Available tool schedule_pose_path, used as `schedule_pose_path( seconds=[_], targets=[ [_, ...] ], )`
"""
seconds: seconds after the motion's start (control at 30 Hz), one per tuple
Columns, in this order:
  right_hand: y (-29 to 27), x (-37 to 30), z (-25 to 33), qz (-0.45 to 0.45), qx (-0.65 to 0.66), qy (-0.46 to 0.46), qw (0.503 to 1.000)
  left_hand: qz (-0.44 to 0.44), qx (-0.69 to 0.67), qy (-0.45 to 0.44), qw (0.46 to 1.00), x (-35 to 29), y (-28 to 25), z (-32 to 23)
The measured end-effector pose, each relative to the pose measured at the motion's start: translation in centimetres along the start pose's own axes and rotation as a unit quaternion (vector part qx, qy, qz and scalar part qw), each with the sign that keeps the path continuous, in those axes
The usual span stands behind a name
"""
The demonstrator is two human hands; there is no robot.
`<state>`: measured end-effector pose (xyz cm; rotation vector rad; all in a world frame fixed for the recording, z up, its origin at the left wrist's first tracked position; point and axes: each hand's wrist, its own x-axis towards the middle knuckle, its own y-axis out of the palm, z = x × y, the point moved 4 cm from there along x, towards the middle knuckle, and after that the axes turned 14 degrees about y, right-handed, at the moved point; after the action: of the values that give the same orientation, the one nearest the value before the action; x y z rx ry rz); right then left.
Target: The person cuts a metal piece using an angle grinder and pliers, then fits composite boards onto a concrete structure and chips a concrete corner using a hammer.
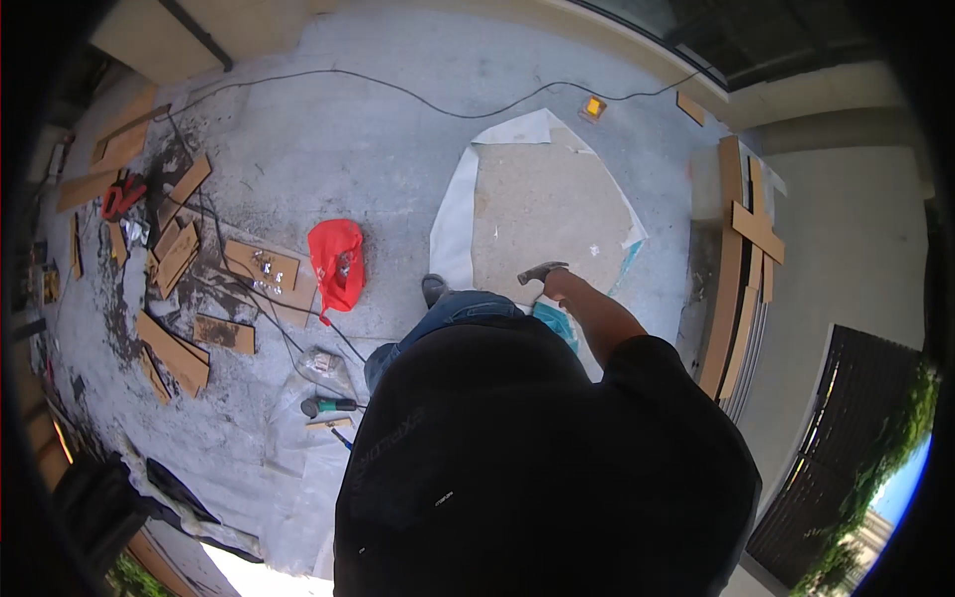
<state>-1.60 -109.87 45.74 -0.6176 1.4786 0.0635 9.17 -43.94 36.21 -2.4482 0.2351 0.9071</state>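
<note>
Grey floor (pixel 388 169), right grip (pixel 559 286) wrapped around hammer (pixel 540 272), left grip hidden, cannot tell.

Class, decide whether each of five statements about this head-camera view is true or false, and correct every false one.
1. The right hand grips a hammer. True.
2. The red bag lies to the right of the beige sheet. False: the red bag lies to the left of the beige sheet.
3. A dark cable runs across the floor beyond the beige sheet. True.
4. Both hands can be seen. False: the left hand is not visible.
5. Brown boards lie only on the left side of the view. False: there are brown boards on the right too.
</note>
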Motion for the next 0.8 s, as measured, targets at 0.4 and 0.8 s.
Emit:
schedule_pose_path(
  seconds=[0.4, 0.8],
  targets=[
    [-1.0, 15.5, -6.4, -0.174, 0.112, -0.031, 0.978, 0.169, 0.194, 0.172, 0.951, 27.6, 6.9, -25.9],
    [-15.3, 4.8, 3.5, 0.043, 0.568, 0.154, 0.807, 0.324, 0.395, 0.18, 0.84, 51.9, 20.9, -62.6]
  ],
)
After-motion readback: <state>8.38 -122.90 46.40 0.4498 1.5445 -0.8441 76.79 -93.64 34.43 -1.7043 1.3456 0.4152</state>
